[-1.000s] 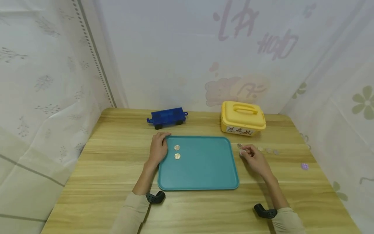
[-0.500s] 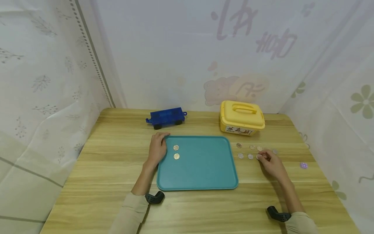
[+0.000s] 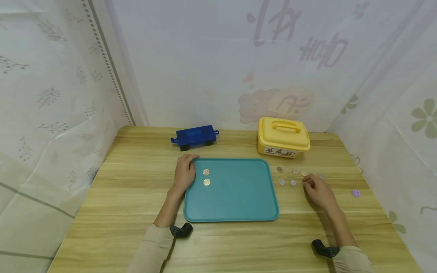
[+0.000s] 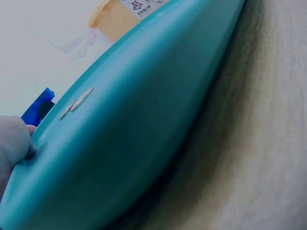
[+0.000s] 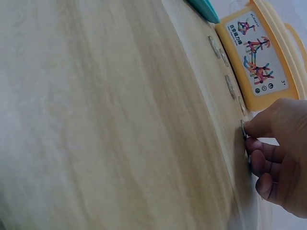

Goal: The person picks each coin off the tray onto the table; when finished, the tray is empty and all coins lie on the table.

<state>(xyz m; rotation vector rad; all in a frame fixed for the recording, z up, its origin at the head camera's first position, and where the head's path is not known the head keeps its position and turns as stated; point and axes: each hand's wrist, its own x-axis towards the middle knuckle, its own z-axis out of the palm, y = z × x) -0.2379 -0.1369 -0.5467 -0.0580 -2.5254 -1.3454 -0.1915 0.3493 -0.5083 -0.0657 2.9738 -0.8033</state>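
Observation:
My left hand [image 3: 184, 173] grips the upper left edge of a teal tray [image 3: 239, 193]. Two gold-coloured coins, a far coin [image 3: 206, 172] and a near coin [image 3: 206, 182], lie inside near that hand. To the right of the tray, my right hand [image 3: 319, 190] pinches a coin [image 5: 243, 129] at the tabletop between thumb and fingers. Left of these fingers lie two silvery coins, one [image 3: 281, 182] closer to the tray and another [image 3: 293, 182] closer to the hand. Behind them runs a row of several coins [image 3: 295, 172], partly hidden by my fingers.
A yellow lidded box [image 3: 283, 137] with a handle stands behind the coins. At the back left is a blue toy wagon [image 3: 195, 137] with black wheels. A small purple piece [image 3: 356, 193] lies near the table's right edge.
My right hand has moved rightward from beside the tray, leaving silvery coins in a front row. During the last half second it has barely shifted. The left hand stays on the tray.

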